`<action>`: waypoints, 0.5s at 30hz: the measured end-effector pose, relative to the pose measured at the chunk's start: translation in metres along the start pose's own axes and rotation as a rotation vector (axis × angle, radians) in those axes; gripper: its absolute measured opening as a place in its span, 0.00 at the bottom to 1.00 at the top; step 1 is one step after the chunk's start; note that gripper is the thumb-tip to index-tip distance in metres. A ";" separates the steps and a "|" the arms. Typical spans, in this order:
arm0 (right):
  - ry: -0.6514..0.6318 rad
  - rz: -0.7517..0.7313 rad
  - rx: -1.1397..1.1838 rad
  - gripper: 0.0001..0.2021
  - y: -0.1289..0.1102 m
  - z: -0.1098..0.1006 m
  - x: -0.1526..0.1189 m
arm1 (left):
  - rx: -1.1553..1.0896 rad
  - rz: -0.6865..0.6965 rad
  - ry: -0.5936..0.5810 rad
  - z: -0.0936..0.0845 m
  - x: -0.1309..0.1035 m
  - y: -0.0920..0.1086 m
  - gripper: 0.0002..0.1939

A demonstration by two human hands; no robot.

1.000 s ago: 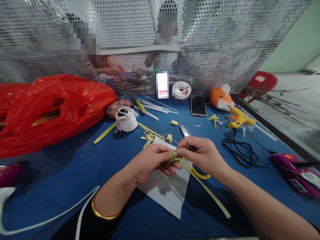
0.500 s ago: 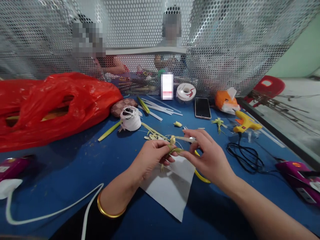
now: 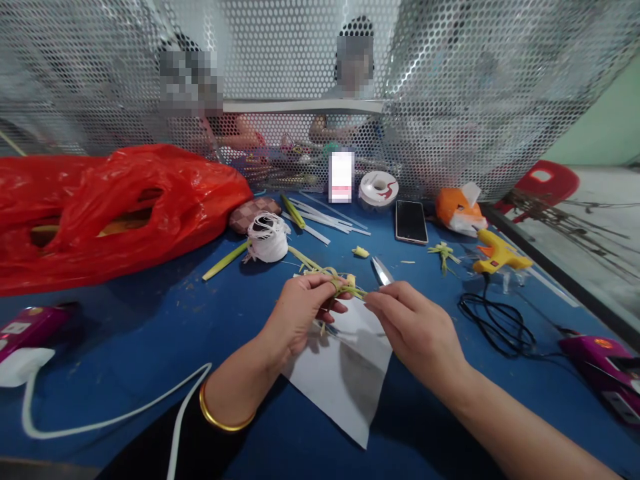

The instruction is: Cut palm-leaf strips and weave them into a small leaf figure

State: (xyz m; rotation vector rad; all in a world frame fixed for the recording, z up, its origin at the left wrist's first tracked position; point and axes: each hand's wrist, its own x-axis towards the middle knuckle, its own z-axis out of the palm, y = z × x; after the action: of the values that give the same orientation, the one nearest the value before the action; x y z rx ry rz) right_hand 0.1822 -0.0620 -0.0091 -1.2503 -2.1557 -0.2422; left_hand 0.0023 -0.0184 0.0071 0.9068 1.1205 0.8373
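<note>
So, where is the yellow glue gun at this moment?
In the head view the yellow glue gun stands on the blue table at the far right, beyond the right hand, between the orange tissue holder and the black cord.

Blue desk (image 3: pixel 150 320) backed w/ a perforated metal screen (image 3: pixel 475 80); two people sit behind it, partly hidden. Pale green wall (image 3: pixel 607 127) at right, grey floor (image 3: pixel 600 227) below, red plastic chair (image 3: pixel 547 183) near the screen. Light looks even, prob. indoor.
</note>
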 end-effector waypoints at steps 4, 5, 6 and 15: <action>0.029 -0.033 0.031 0.10 -0.001 -0.001 0.002 | -0.018 0.007 0.025 0.000 0.000 -0.001 0.08; 0.042 -0.059 0.026 0.11 -0.002 -0.001 0.003 | -0.023 0.013 0.027 0.000 0.000 -0.002 0.09; 0.047 -0.075 0.024 0.11 -0.002 -0.002 0.003 | -0.028 0.021 0.028 0.001 0.000 -0.002 0.09; -0.161 0.567 0.750 0.10 -0.005 0.010 0.007 | -0.043 0.056 0.035 0.002 0.000 -0.001 0.09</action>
State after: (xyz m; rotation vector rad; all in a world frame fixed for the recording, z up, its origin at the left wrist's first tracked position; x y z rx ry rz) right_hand 0.1715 -0.0557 -0.0119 -1.3542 -1.6468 0.8450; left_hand 0.0047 -0.0191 0.0062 0.8944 1.1073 0.9234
